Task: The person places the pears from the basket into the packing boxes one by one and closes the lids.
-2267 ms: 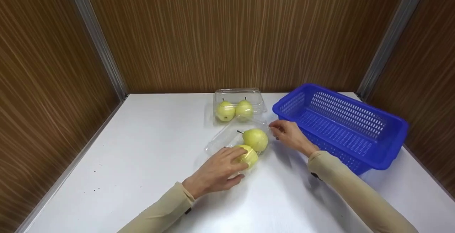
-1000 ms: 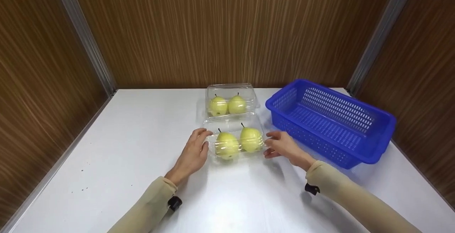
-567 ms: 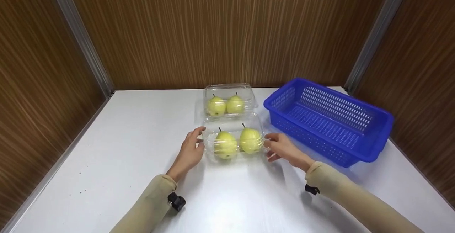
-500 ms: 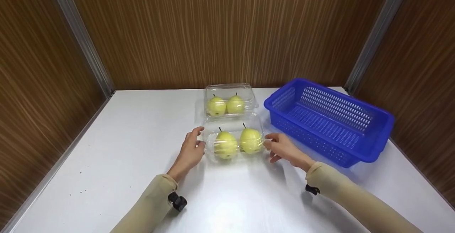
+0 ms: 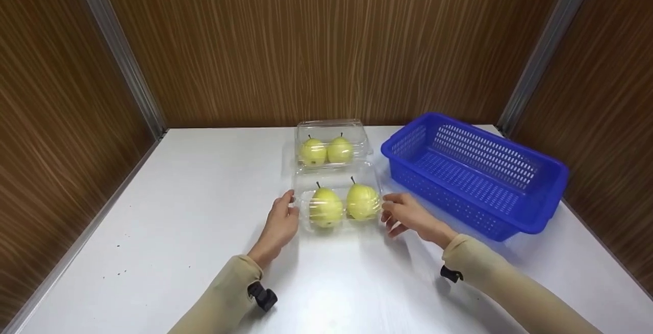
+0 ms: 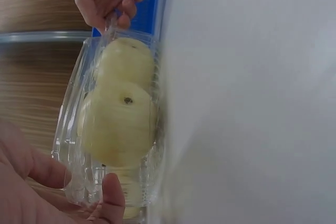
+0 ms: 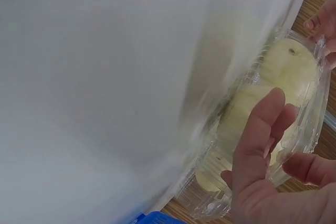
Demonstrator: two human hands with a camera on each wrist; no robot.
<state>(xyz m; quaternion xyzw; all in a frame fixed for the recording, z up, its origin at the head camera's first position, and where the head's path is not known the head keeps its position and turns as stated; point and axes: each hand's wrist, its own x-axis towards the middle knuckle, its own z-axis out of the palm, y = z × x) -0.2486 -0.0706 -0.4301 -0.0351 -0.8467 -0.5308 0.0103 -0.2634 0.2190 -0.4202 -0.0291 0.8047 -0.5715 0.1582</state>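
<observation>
A clear plastic clamshell box (image 5: pixel 336 181) lies mid-table in the head view with two yellow-green pears inside, a left pear (image 5: pixel 326 209) and a right pear (image 5: pixel 362 202). Clear plastic covers both, their stems pointing to the back. At the box's left end, my left hand (image 5: pixel 278 224) pinches the plastic edge; in the left wrist view the thumb (image 6: pixel 113 192) and a finger stand either side of it. My right hand (image 5: pixel 410 216) pinches the right edge between thumb and index finger, its other fingers loosely bent. The plastic's transparency makes the exact contact hard to see.
Directly behind stands a second clear clamshell box (image 5: pixel 331 129) holding two more pears. To the right is a blue perforated plastic basket (image 5: pixel 449 199), set at an angle close to my right hand. Wood-grain panels (image 5: pixel 326 48) wall in the white table (image 5: pixel 204 196) at back and sides.
The front box has turned from slanted to square, its pears now side by side. My left hand has left a pear for the box's left end; lately both hands moved only slightly.
</observation>
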